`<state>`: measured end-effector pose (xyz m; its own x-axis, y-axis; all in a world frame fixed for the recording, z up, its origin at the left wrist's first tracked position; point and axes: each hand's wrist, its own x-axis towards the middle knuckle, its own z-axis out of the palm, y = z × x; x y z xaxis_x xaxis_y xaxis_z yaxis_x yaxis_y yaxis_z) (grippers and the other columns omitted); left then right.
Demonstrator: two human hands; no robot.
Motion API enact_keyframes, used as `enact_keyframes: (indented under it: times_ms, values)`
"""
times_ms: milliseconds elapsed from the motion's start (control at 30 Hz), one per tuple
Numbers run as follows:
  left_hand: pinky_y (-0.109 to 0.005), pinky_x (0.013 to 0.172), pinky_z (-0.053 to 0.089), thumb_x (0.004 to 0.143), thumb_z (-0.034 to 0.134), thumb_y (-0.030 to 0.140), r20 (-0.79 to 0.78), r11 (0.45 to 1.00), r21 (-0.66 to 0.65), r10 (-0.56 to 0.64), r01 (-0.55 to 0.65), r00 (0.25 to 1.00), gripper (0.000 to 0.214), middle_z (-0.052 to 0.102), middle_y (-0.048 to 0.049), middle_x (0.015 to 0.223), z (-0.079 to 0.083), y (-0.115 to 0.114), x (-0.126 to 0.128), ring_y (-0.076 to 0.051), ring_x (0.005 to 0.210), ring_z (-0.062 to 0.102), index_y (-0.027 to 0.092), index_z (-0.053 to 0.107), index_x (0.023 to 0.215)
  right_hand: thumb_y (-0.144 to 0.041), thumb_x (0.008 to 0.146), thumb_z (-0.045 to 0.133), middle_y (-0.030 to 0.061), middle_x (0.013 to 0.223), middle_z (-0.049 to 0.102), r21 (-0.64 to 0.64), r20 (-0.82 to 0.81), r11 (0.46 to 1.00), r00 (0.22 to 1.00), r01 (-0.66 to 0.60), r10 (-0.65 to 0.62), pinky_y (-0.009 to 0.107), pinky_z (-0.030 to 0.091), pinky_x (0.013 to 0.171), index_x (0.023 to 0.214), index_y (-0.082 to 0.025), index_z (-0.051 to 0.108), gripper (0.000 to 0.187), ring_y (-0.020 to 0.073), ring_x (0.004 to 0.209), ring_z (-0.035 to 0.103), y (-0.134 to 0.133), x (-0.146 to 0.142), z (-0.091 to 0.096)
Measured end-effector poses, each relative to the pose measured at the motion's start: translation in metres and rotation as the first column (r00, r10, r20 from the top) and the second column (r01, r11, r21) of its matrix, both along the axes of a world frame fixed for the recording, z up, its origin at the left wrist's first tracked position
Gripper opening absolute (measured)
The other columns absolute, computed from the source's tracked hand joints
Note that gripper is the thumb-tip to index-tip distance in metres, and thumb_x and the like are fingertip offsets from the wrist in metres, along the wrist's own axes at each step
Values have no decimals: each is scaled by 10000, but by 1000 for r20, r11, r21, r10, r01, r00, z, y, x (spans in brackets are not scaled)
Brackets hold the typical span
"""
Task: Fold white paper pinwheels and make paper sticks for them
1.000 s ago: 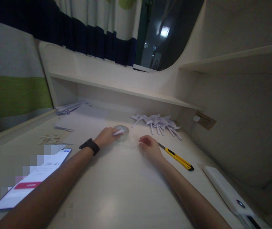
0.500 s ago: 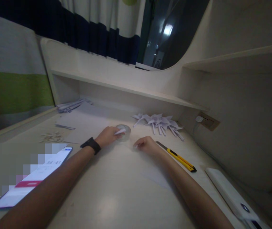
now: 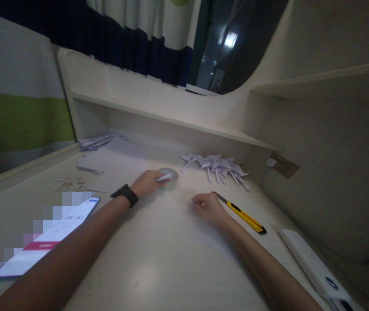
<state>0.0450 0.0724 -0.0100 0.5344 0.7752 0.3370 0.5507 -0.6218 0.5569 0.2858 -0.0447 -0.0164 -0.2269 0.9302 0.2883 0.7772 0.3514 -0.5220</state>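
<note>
My left hand (image 3: 148,182) is closed on a small white paper roll (image 3: 164,177) and rests against a clear tape roll (image 3: 173,183) lying on the desk. The hand's fingertips partly cover the tape roll. To the right, my right hand (image 3: 208,206) is pinched on the end of the clear tape, with a small pale bit at its fingertips. The strip between the two hands is too faint to follow. A yellow utility knife (image 3: 244,217) lies just right of my right hand, its blade out.
Several folded paper pinwheels (image 3: 218,166) lie at the back. White paper sheets (image 3: 113,162) and paper strips (image 3: 98,141) are at the back left, near a pile of small pale pieces (image 3: 74,183). A phone (image 3: 48,242) lies left, a white long device (image 3: 310,261) right.
My right hand has moved right and slightly nearer, away from the tape roll, still pinched. My left hand stays at the tape roll with the paper roll.
</note>
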Motion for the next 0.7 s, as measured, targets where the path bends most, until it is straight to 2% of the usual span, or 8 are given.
enact_keyframes:
  times_ms: [167,267,367,467,533,600,700]
  values:
    - [-263,649,418,804,566,343,-30,1000,12,8,-8,1000,261,708,-53,708,-1,2,-1,-207,706,618,176,749,889,-245,790,587,35,659,689,63,18,992,993,111,-113,225,392,568,723,-172,689,143,142,580,593,-9,-8,-1]
    - [-259,650,411,811,563,349,-45,1000,21,4,-3,999,266,712,-61,742,-1,2,-1,-206,708,619,169,748,877,-246,779,585,17,602,653,49,8,987,988,152,-153,212,361,521,688,-165,655,140,125,528,559,-17,-15,-3]
    - [-257,644,405,813,567,351,-31,1000,5,10,-9,999,261,695,-52,689,0,2,-1,-206,686,613,166,748,844,-228,755,582,-2,566,621,11,-17,988,988,155,-155,203,348,497,646,-170,616,128,117,508,537,-22,-19,-5]
    - [-265,633,397,804,585,345,-14,1000,8,16,-16,1000,244,685,-54,670,0,1,0,-206,654,605,163,747,821,-195,729,566,25,711,666,3,-162,994,981,107,-105,200,400,546,609,-173,567,122,131,624,585,-20,-20,-6]
    - [-267,625,393,809,586,356,-21,1000,20,21,-21,1000,252,686,-61,674,0,1,0,-204,643,603,160,744,809,-194,720,569,52,817,679,14,-282,998,958,57,-51,206,423,580,551,-173,506,182,141,691,596,-16,-19,-8]
    - [-263,612,389,822,572,376,-44,999,32,27,-25,999,279,681,-63,661,0,1,0,-201,637,600,154,738,792,-218,721,586,61,809,677,11,-372,1000,928,27,-21,209,418,563,507,-175,459,253,134,661,583,-13,-18,-10]
    - [-251,597,380,838,555,377,-68,999,39,18,-15,998,289,672,-54,641,-1,1,0,-191,629,594,154,732,788,-251,712,616,38,691,654,-47,-472,999,881,10,-31,204,396,503,516,-177,467,256,114,564,547,-11,-18,-13]
